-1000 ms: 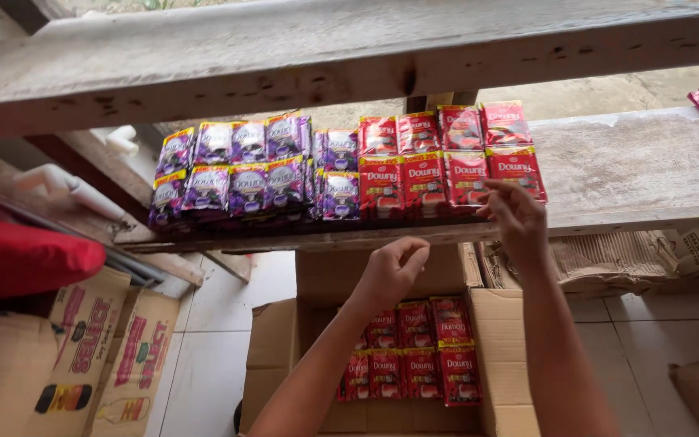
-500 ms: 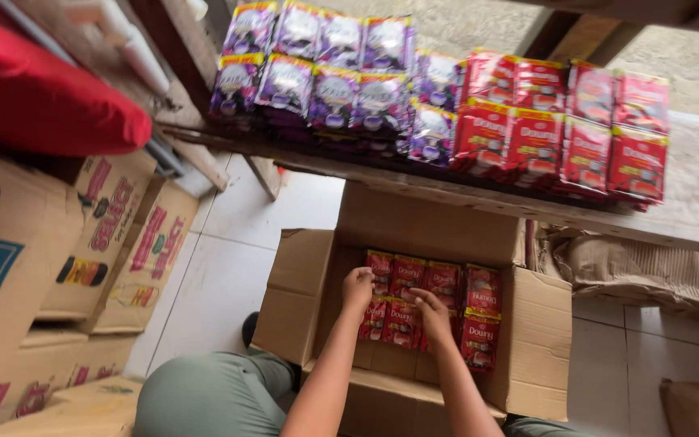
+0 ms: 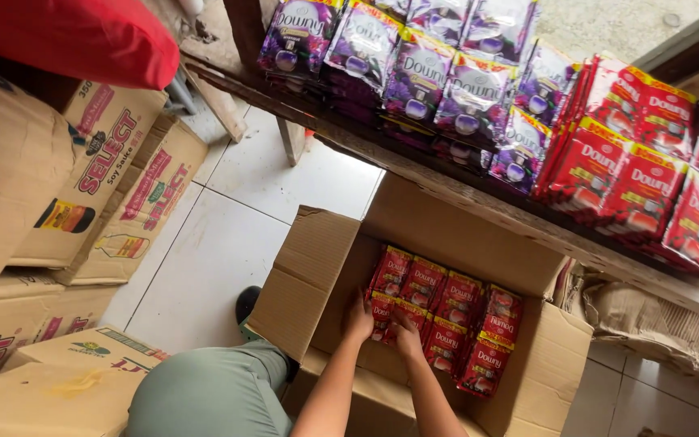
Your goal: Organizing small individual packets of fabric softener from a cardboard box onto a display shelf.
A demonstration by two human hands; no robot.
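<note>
Head camera, looking steeply down: you are crouched over an open cardboard box (image 3: 317, 267) on a white tiled floor, and both your bare arms reach down into it. Your left hand (image 3: 359, 318) and right hand (image 3: 407, 332) sit side by side, nearly touching, on the near-left end of a block of red sachets (image 3: 446, 320) packed upright in rows inside the box. The fingers of both hands curl down over the packet tops; the left seems to close on a sachet edge and the right presses onto the row just beside it, though from this angle you cannot tell for sure whether either has a firm hold yet. The rest of the red packets stretch away to the right of your right hand, toward the far box wall.

Above and beyond your hands, a rough wooden shelf (image 3: 414, 166) carries purple sachets (image 3: 414, 69) on its left part and more red ones (image 3: 649, 174) on its right. To the left of your left arm stand printed cartons (image 3: 99, 162), with a red cushion (image 3: 66, 32) over them.

The step in hand looks like gathering a bundle from the box. The next move likely calls for pinching several packets together, squeezing them evenly and lifting straight up so none slip.
</note>
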